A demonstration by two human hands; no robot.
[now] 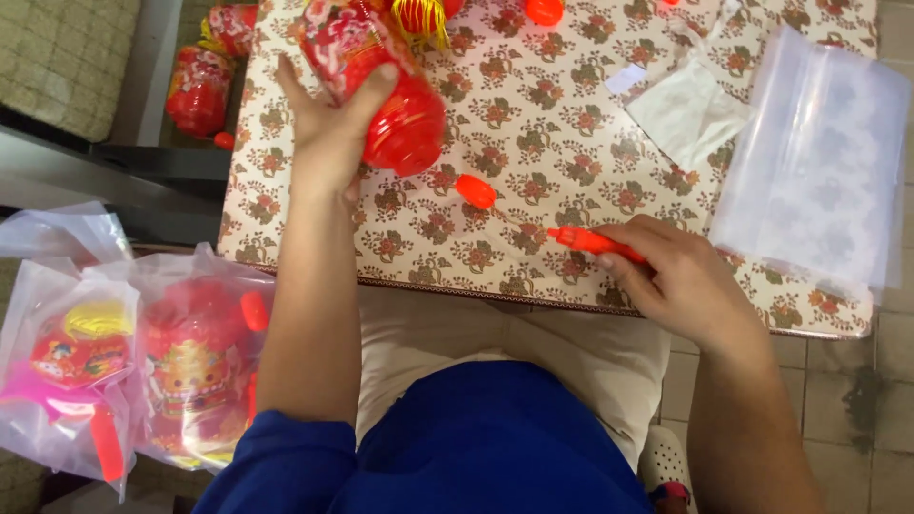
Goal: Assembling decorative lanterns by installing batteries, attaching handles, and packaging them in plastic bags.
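Red lantern [381, 86] lies on floral table [533, 143], left hand [328, 133] gripping its side. Near it, right hand [681, 276] fingers pinch a red stick handle [595, 245]; a red bulb piece [475, 191] lies between. Left of the table, clear bags [124, 371] hold packed lanterns; flat empty bags [819, 162] at its right edge.

Even soft indoor light, faint shadows, slight overall blur, mild glare.

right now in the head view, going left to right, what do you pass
bagged red lanterns → left hand gripping red lantern → small red cap → right hand holding red stick → clear plastic bags
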